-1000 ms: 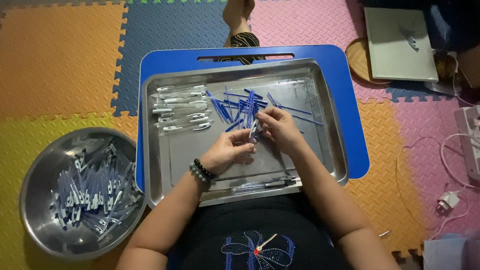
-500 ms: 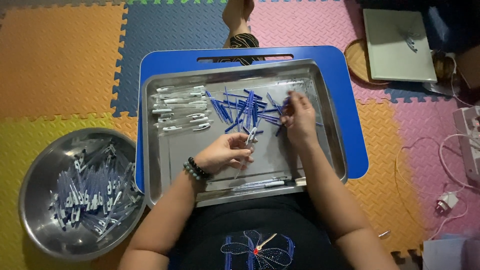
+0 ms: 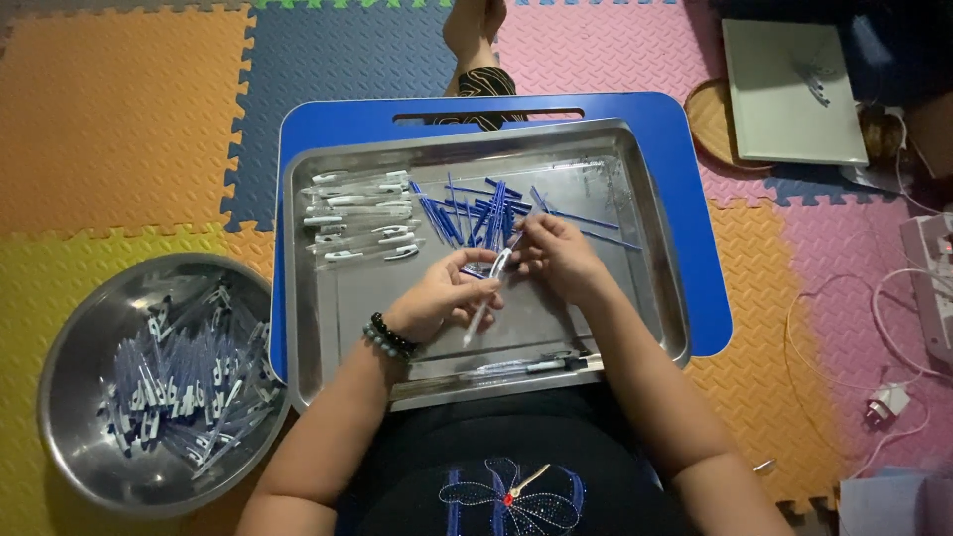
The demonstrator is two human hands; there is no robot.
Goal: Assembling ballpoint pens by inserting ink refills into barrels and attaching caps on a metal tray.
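Left hand (image 3: 437, 298) pinches a clear pen (image 3: 484, 300) over the steel tray (image 3: 655, 248); right hand (image 3: 556, 253) closes its fingers on the pen's upper end, beside the blue refills (image 3: 467, 213).

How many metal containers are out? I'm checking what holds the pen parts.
2: a rectangular steel tray on the blue lap table under both hands, and a round steel bowl on the floor mats to the left.
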